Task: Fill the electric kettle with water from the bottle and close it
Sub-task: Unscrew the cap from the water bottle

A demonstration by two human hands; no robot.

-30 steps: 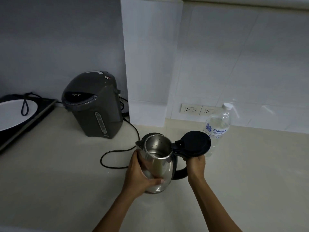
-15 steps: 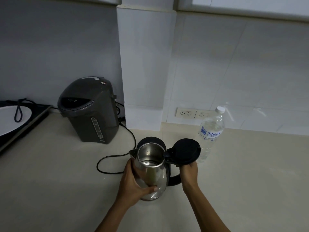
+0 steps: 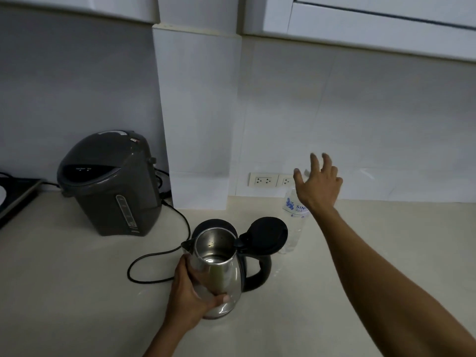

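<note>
Steel-bodied, the kettle (image 3: pixel 219 274) stands on the counter (image 3: pixel 360 253) in the wrapped left hand (image 3: pixel 192 292), steadied with its lid (image 3: pixel 268 235) flipped up (ready for pouring), while the right hand (image 3: pixel 319 184), fingers spread and empty, hovers over the bottle (image 3: pixel 293 215) just beyond the lid.

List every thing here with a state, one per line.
Kettle: upright, held by left hand.
Lid: open.
Bottle: upright; cap hidden behind right hand.
Right hand: open, empty.
Dispenser: lid shut.
</note>
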